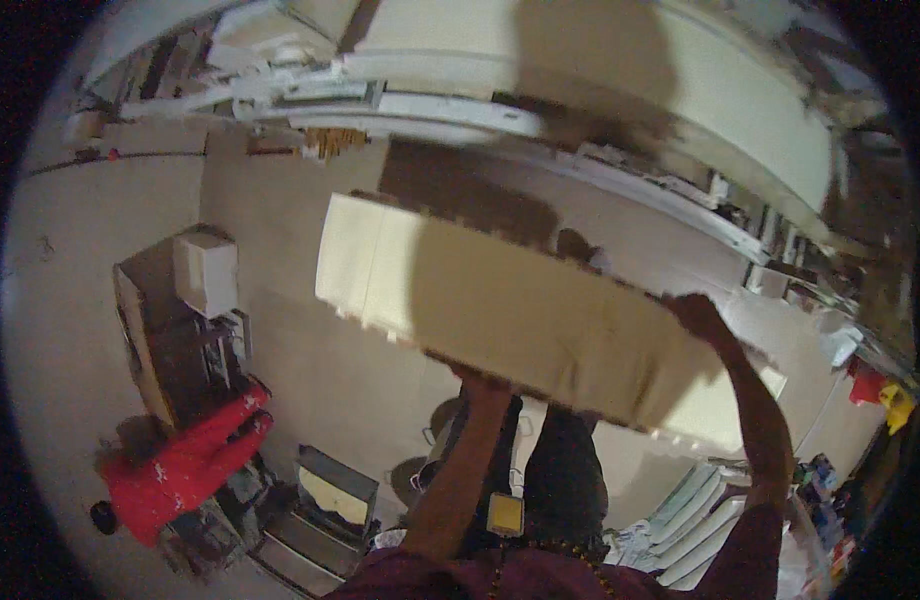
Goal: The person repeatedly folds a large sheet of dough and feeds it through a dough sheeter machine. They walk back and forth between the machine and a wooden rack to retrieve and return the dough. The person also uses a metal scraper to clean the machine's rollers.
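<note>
A long cream-coloured panel [520,305] with uneven, notched long edges is held up in front of me, slanting down toward the right. My left hand [483,382] grips its near long edge around the middle, the fingers partly hidden under it. On the far long edge, toward the right end, my right hand [696,314] is closed around the rim. A dark shadow covers the panel's middle, while both ends are brightly lit. Its exact kind and thickness are hard to make out.
Across the top runs a long pale worktop [430,35] with cluttered rails below its edge. At left, a person in red clothing [180,470] is beside a brown box [145,330] and a white box [206,275]. Stacked pale pieces [695,520] lie at lower right.
</note>
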Demonstrator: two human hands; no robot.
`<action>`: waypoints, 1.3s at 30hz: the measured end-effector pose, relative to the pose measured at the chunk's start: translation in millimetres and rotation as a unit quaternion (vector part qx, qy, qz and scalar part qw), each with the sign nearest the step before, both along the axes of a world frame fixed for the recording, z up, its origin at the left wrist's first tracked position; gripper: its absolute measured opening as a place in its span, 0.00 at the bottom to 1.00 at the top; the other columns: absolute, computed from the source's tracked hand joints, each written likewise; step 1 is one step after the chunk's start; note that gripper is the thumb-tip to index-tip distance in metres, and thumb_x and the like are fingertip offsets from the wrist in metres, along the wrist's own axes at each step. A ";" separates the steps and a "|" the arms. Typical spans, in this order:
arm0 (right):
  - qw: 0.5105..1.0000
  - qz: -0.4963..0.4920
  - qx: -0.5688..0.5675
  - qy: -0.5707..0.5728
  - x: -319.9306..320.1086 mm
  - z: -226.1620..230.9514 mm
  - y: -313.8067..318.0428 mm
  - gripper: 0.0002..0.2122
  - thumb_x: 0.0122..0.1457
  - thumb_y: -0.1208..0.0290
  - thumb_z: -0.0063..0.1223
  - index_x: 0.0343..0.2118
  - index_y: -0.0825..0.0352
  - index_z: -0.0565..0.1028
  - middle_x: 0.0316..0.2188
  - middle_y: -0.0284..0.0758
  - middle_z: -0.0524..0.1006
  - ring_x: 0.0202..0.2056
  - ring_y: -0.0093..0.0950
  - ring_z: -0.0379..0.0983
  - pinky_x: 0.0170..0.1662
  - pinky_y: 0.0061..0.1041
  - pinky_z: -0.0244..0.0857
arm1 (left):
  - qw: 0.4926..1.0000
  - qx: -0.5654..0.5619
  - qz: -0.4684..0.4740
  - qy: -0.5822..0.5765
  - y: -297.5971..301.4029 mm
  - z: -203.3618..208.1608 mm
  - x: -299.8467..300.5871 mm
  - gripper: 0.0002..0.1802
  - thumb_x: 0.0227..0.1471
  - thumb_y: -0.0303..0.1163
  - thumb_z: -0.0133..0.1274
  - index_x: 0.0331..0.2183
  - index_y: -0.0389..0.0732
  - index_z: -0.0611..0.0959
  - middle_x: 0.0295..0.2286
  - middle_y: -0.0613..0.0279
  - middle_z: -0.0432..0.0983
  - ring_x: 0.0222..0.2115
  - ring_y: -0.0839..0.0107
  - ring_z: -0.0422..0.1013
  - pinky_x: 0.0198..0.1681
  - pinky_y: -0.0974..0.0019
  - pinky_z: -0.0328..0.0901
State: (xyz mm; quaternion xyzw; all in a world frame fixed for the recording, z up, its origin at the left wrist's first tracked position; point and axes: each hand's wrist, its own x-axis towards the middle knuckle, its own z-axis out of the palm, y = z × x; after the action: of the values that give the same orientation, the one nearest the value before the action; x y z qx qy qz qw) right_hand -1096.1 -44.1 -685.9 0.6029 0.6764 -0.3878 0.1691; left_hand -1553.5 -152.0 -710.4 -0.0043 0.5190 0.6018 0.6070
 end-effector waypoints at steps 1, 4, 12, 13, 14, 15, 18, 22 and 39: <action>0.999 0.020 -0.024 -0.013 2.7 27.5 -18.8 0.25 0.64 0.46 0.38 0.31 0.64 0.80 0.30 0.49 0.79 0.32 0.45 0.76 0.41 0.42 0.68 | 1.000 -0.007 -0.009 -0.005 -23.6 23.8 -4.0 0.38 0.58 0.64 0.38 0.59 0.48 0.60 0.56 0.62 0.58 0.55 0.60 0.59 0.57 0.50 0.58; 0.992 0.089 -0.087 0.003 -9.6 133.9 -83.1 0.18 0.65 0.55 0.40 0.42 0.61 0.78 0.27 0.47 0.79 0.33 0.43 0.76 0.39 0.42 0.70 | 0.999 -0.024 -0.030 0.000 -109.0 98.3 -41.3 0.39 0.57 0.64 0.39 0.60 0.47 0.58 0.58 0.62 0.55 0.57 0.59 0.57 0.59 0.50 0.55; 0.995 0.019 -0.050 0.089 -1.1 155.3 -294.0 0.15 0.65 0.64 0.37 0.49 0.58 0.73 0.33 0.46 0.79 0.34 0.44 0.77 0.38 0.44 0.72 | 0.992 -0.063 -0.080 -0.073 -90.1 215.7 -95.0 0.42 0.58 0.58 0.44 0.63 0.46 0.52 0.60 0.57 0.53 0.60 0.55 0.53 0.63 0.49 0.52; 0.991 -0.011 0.010 0.134 8.6 142.1 -314.7 0.14 0.64 0.64 0.38 0.47 0.58 0.75 0.33 0.45 0.79 0.34 0.43 0.78 0.38 0.44 0.72 | 0.988 -0.070 -0.087 -0.109 -79.6 223.7 -83.8 0.41 0.58 0.58 0.44 0.63 0.45 0.54 0.59 0.56 0.54 0.60 0.55 0.54 0.62 0.48 0.53; 0.996 0.052 0.018 0.066 19.0 145.3 -321.1 0.14 0.63 0.63 0.41 0.46 0.58 0.76 0.33 0.44 0.80 0.34 0.42 0.78 0.38 0.43 0.72 | 0.984 -0.060 -0.113 -0.124 -84.5 223.6 -72.9 0.40 0.58 0.58 0.44 0.62 0.45 0.56 0.59 0.56 0.56 0.59 0.55 0.55 0.61 0.47 0.55; 0.997 0.051 0.022 0.058 29.2 146.5 -322.8 0.14 0.63 0.63 0.40 0.46 0.58 0.75 0.33 0.44 0.80 0.34 0.42 0.78 0.38 0.43 0.72 | 0.980 -0.051 -0.137 -0.138 -90.7 224.4 -60.0 0.39 0.58 0.58 0.44 0.61 0.44 0.58 0.58 0.55 0.58 0.59 0.54 0.56 0.60 0.46 0.56; 0.997 -0.006 0.028 0.071 55.3 144.4 -329.8 0.14 0.63 0.63 0.40 0.46 0.59 0.75 0.33 0.41 0.80 0.35 0.42 0.78 0.39 0.43 0.72 | 0.967 -0.035 -0.178 -0.178 -100.9 220.4 -27.4 0.38 0.58 0.59 0.44 0.59 0.41 0.64 0.56 0.54 0.62 0.58 0.53 0.59 0.57 0.43 0.60; 0.986 -0.032 0.147 0.069 68.9 200.8 -335.8 0.15 0.63 0.62 0.40 0.46 0.61 0.74 0.32 0.39 0.80 0.35 0.44 0.77 0.39 0.44 0.72 | 0.970 -0.031 -0.211 -0.116 -82.6 246.5 -10.4 0.46 0.55 0.71 0.28 0.62 0.47 0.60 0.60 0.54 0.57 0.59 0.50 0.56 0.59 0.40 0.55; 0.992 -0.019 0.104 0.064 433.8 298.2 -410.9 0.28 0.55 0.70 0.52 0.60 0.52 0.63 0.36 0.42 0.79 0.32 0.41 0.78 0.35 0.41 0.74 | 0.965 -0.063 -0.201 -0.158 -204.7 254.1 352.5 0.48 0.53 0.74 0.29 0.64 0.50 0.56 0.63 0.62 0.50 0.62 0.56 0.51 0.61 0.43 0.52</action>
State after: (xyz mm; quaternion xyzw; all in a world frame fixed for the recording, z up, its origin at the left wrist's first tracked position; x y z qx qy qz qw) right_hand -662.3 -455.0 -387.8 0.6038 0.7108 -0.3566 0.0544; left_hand -1201.0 -356.7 -456.3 -0.0329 0.4435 0.4252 0.7883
